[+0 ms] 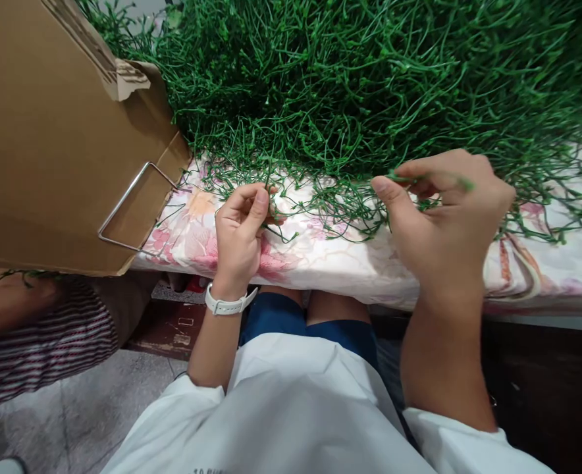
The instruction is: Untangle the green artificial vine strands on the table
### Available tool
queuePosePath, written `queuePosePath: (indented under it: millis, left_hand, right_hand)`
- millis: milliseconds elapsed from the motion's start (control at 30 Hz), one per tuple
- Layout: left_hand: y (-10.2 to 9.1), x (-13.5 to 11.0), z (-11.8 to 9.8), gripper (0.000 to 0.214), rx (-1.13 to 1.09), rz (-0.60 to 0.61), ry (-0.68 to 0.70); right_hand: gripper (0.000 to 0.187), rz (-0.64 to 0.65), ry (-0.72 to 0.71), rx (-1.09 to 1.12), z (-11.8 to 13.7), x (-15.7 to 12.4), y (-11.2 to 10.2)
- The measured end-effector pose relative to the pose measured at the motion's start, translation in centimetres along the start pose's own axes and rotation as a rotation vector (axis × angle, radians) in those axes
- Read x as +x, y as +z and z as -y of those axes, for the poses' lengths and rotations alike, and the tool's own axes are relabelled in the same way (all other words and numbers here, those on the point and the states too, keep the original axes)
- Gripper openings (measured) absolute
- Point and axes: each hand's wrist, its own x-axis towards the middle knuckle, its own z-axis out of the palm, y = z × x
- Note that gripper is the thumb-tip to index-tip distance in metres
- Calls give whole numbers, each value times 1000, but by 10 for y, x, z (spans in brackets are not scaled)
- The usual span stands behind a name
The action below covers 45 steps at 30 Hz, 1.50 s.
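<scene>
My left hand (244, 227), with a white watch on its wrist, is closed in a pinch around a thin green plastic stem (284, 235) whose branching ends stick out past the fingers. To the right, my right hand (442, 217) is raised over the table edge. Its thumb and fingertips pinch a green stem piece (461, 179), slightly blurred and partly hidden by the fingers. Beyond both hands rises a big heap of similar green stems (350, 85). Loose ones lie scattered on the flowered tablecloth (236, 253) around my hands.
A brown cardboard box (64, 151) stands at the left, a bent metal wire frame (128, 197) against its lower side. Below it, another person's arm (17, 306) and striped clothing (49, 342) show. A folded piece of patterned cloth (513, 266) lies at the right table edge.
</scene>
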Motion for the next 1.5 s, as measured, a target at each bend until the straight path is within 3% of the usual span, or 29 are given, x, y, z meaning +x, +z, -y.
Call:
queuePosePath:
  millis: [67, 233, 300, 400, 467, 567, 667, 800, 1067, 1200, 1300, 1500]
  left_hand:
    - [1, -1, -1, 36, 11, 5, -4]
    - [1, -2, 1, 36, 45, 42, 21]
    - [0, -3, 2, 34, 64, 55, 34]
    - [-2, -5, 2, 30, 105, 76, 56]
    - [-3, -7, 1, 26, 135, 95, 72]
    - [-3, -9, 0, 23, 159, 130, 82]
    - [-4, -11, -2, 26, 174, 165, 83]
    - [-7, -11, -1, 25, 161, 202, 74]
    - [-4, -11, 5, 38, 182, 124, 114]
    - [-7, -3, 2, 38, 49, 137, 59]
    - [-13, 6, -1, 38, -102, 42, 39]
    - [-7, 6, 0, 26, 24, 3, 17]
  right_hand:
    - [10, 67, -33, -8, 1, 2, 0]
    - [65, 125, -25, 15, 6, 2, 1]
    - [72, 68, -20, 49, 12, -2, 0]
    - [56, -92, -29, 158, 28, -8, -3]
    - [38, -108, -108, 238, 39, -12, -2]
    - [19, 90, -276, 288, 51, -14, 6]
    - [10, 285, -308, 261, 51, -16, 17]
    - [11, 363, -291, 350, 45, -20, 24]
    - [24, 499, -390, 457, 44, -22, 29]
    - [24, 507, -438, 485, 41, -21, 26]
    - [23, 570, -462, 579, 37, -22, 18]
    - [20, 388, -158, 529, 35, -25, 12]
